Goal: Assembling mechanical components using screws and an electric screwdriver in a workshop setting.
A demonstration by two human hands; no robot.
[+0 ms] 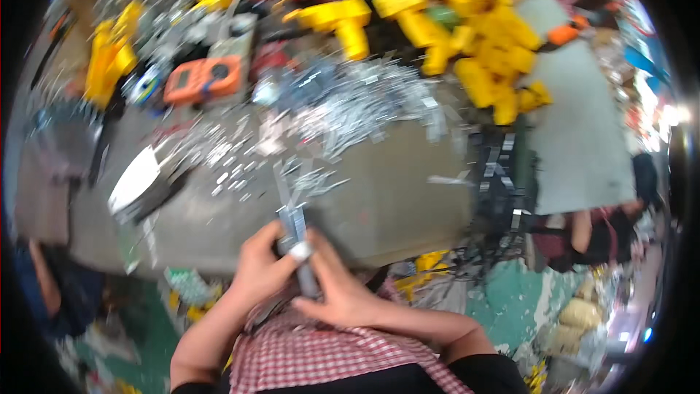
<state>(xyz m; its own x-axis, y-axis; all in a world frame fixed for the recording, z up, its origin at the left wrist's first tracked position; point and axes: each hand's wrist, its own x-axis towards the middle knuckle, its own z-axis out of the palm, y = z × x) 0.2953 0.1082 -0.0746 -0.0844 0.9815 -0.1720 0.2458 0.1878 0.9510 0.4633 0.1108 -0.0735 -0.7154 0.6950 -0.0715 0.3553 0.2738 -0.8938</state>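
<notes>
Close to the table's near edge, both of my hands are closed round a long grey piece (307,282), which points away from me. My left hand (259,266) grips its left side, and a small white patch shows at the thumb tip. My right hand (341,288) wraps the other side. Blur hides what kind of piece it is. Thin pale metal strips (292,219) show at its far end. Just beyond lies a small loose bunch of silvery strips (315,181).
A heap of silvery strips (364,102) covers the table's (408,197) middle. Yellow tool housings (488,29) pile up at the far right. An orange meter (203,80) and a white-topped, iron-shaped object (137,181) are on the left. Other people sit at both sides.
</notes>
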